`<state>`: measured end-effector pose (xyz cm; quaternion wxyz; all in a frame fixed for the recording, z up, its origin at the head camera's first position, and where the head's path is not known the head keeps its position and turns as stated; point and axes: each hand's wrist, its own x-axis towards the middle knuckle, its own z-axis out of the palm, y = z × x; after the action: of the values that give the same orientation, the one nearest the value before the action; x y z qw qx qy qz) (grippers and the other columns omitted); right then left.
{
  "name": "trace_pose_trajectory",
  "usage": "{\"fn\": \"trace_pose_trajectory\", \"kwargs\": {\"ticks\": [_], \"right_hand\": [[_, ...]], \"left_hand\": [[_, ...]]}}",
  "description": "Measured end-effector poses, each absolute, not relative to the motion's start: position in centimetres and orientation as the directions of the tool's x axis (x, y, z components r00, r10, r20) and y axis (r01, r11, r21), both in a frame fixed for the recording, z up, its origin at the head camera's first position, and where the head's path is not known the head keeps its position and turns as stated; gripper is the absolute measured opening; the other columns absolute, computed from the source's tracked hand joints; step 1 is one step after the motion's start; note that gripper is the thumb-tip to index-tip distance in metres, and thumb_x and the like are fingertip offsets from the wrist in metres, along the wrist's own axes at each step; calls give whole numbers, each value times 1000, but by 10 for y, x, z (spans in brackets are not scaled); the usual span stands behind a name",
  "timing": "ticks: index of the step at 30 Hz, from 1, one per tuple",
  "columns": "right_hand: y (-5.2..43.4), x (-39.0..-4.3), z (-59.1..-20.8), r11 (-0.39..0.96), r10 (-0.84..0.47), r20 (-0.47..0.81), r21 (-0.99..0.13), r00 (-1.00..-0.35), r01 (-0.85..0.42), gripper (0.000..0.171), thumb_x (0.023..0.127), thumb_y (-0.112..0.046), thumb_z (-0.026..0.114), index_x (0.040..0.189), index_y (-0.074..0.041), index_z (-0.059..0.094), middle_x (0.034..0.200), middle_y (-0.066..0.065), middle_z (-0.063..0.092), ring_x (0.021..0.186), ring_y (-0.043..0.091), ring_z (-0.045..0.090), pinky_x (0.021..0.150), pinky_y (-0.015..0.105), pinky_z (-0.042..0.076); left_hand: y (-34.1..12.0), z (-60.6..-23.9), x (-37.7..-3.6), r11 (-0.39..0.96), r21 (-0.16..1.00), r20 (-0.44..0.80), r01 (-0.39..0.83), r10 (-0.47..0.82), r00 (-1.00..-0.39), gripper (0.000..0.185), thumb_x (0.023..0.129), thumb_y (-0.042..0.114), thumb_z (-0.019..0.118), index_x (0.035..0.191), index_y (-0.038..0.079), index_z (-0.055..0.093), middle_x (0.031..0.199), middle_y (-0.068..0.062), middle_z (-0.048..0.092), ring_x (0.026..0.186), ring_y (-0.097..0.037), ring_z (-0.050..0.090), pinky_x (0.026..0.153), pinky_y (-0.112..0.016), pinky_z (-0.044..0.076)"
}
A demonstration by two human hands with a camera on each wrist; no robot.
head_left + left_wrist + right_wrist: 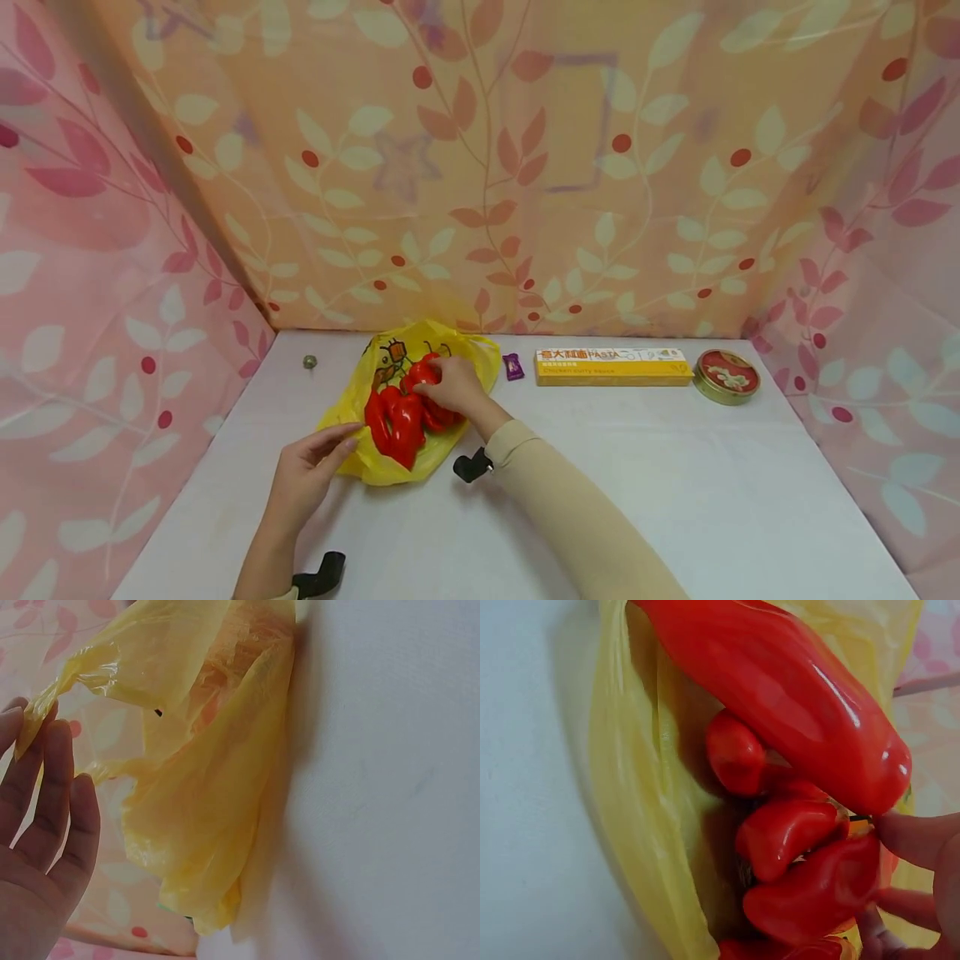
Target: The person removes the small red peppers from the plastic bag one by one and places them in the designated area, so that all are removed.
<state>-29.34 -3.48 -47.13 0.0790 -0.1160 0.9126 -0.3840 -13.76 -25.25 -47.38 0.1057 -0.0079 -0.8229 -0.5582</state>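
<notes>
Right hand [453, 387] reaches forward over the yellow bag [375, 467], fingers curled on the red peppers [401, 417] lying on it, forearm angled in from lower right. Left hand [307, 471] at the bag's near-left edge, fingers nearly straight, pinching the plastic rim against the thumb. Bag sits left of centre on the white table [675, 483]. Pasta box [611, 367] and round tin [726, 377] lie well apart, at the back right.

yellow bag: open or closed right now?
Open. The left hand pinches the yellow bag by its edge, the red peppers lie exposed inside, and the right hand rests on them.
</notes>
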Motion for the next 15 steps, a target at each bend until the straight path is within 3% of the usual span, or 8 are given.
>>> {"fn": "trace_pose_trajectory", "kwargs": {"ticks": [6,15], "right_hand": [[-38,-291,-473,735,-256,-64,-661,-964,-151,64,88,-46,77,140,-13,60,129,9,63,117,27,55,98,43,56],[-32,-289,-463,594,-297,-75,-795,-952,-123,62,89,-31,78,144,-12,54,132,10,61,118,28,59,93,47,59]], "left_hand": [[-252,-474,-138,398,907,192,138,-99,-976,25,98,19,68,120,10,74,120,-11,72,101,1,64,85,-11,54],[-254,-474,-138,332,930,200,156,-100,-975,25,97,14,68,121,6,73,119,-10,72,100,-1,66,86,-14,55]]}}
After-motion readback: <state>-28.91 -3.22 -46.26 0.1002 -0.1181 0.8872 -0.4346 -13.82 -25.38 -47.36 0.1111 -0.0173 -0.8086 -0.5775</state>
